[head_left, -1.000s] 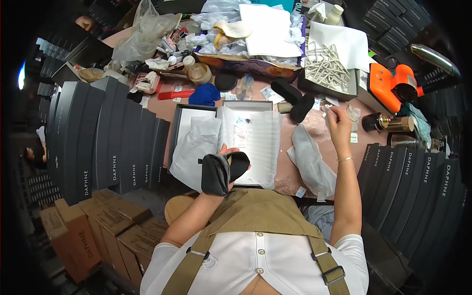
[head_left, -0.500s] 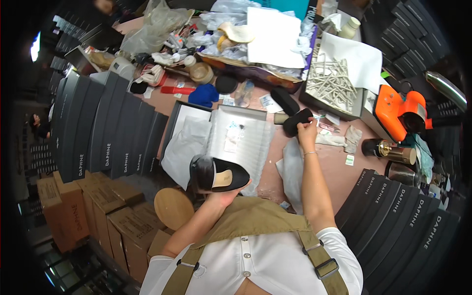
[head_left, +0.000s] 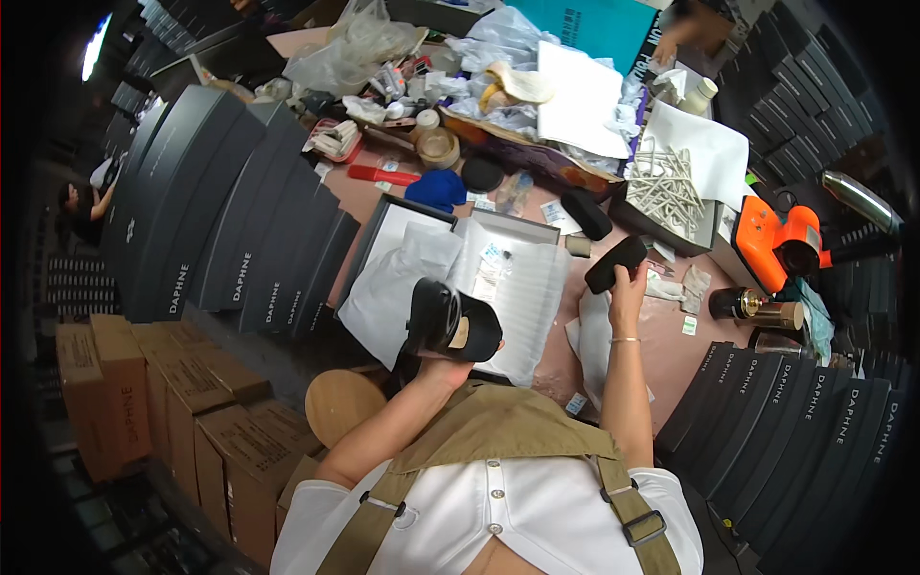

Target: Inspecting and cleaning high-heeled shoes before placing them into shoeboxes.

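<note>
Your right hand [head_left: 628, 287] now lifted, grasping a matte black shoe [head_left: 615, 264], left hand [head_left: 433, 359] still clasping a glossy black shoe [head_left: 450, 321] at six o'clock of the white-lined box [head_left: 537, 251].

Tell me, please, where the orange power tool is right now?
In the head view, the orange power tool lies at the pink worktable's right edge, right of the tray of pale sticks and above the brass-coloured can.

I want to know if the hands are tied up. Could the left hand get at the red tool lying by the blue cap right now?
Probably not as things stand: the left hand holds a black shoe, and the red tool lies far across the table, beyond the open shoebox.
</note>
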A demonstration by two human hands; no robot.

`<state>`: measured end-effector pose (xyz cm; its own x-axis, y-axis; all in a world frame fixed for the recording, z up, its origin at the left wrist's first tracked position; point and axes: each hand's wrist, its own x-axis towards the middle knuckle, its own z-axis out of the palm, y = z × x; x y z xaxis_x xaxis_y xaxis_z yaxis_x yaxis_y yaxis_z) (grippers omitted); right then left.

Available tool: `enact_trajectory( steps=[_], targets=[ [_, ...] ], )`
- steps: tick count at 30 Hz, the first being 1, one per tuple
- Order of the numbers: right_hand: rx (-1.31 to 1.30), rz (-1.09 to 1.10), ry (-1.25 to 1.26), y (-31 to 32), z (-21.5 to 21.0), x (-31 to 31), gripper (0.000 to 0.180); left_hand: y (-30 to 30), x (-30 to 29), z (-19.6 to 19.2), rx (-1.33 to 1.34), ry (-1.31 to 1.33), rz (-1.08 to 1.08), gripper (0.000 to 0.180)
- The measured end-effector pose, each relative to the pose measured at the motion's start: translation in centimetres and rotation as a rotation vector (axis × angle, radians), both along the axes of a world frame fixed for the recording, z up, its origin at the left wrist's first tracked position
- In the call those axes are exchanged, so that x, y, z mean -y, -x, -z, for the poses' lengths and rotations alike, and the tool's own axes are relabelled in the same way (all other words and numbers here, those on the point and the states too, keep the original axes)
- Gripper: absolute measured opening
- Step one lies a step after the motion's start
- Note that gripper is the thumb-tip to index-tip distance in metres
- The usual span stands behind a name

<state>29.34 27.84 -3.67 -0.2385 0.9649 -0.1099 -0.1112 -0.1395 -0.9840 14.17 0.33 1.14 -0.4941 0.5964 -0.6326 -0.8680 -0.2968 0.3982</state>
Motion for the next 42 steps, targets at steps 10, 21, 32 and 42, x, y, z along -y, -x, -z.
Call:
enact_trajectory(
  steps=[10,21,32,42],
  targets=[
    [0.789,-0.969,-1.389,5.4,-8.9,17.0,0.045,2.0,0.5,-2.3,-0.409,0.034,0.232,0.023],
    [0.492,-0.992,-0.856,6.6,-15.0,20.8,0.028,5.6,5.4,-2.6,-0.882,0.033,0.335,0.029],
    [0.588,-0.786,-1.026,7.7,-12.9,21.8,0.025,6.7,5.4,-2.0,-0.696,-0.099,0.462,0.025],
    [0.321,-0.459,-0.194,-1.5,-9.1,14.2,0.03,7.3,3.2,-0.8,-0.106,-0.305,0.362,0.047]
  ],
)
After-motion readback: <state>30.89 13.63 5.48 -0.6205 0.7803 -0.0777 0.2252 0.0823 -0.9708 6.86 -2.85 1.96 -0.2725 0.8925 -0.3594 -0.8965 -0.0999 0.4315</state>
